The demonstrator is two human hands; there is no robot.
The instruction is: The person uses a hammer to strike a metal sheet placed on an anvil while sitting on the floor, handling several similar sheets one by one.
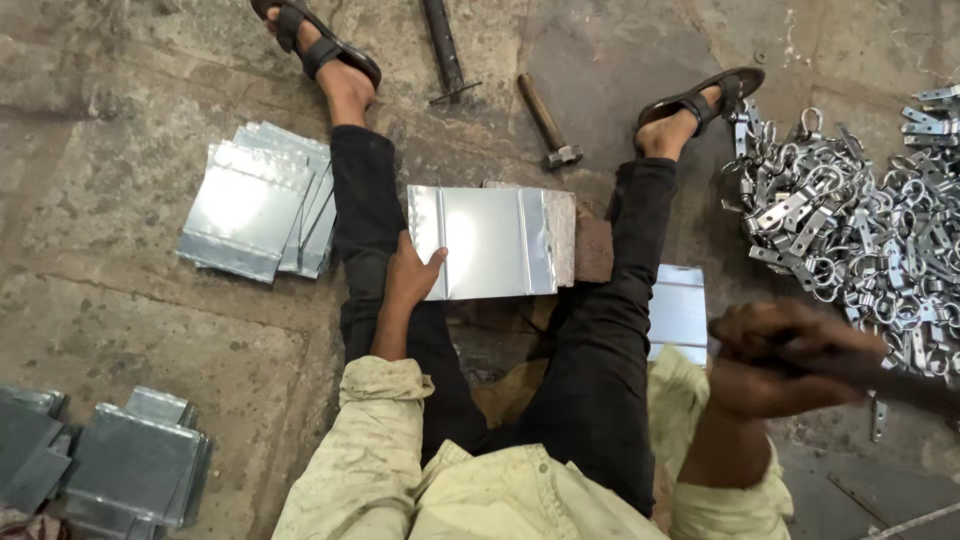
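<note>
- The right hand [785, 360], nearest the camera, was seen raised and blurred, right of the metal sheet [485, 242]; it was closed around a dark handle, the rest of which could not be made out.
- The left hand [412, 275] was laid flat on the left edge of the metal sheet, fingers spread and thumb along the edge, with nothing gripped.
- The metal sheet, shiny and ribbed, was rested on a block [580, 238] between the outstretched legs, with the block showing at its right end.
- A risk was judged from the pressing hand: were the held tool brought down off its mark, the fingers on the sheet's edge could be struck, or cut by the thin metal.
- A second risk was judged from the support: the sheet overhung the block to the left, so a blow there could tip or slide it.
- A hammer [548, 122] was left on the floor just beyond the sheet, near the right foot.
- A stack of similar sheets [255, 200] was laid left of the sheet; a heap of metal rings and clips [860, 215] was piled to its right.
</note>
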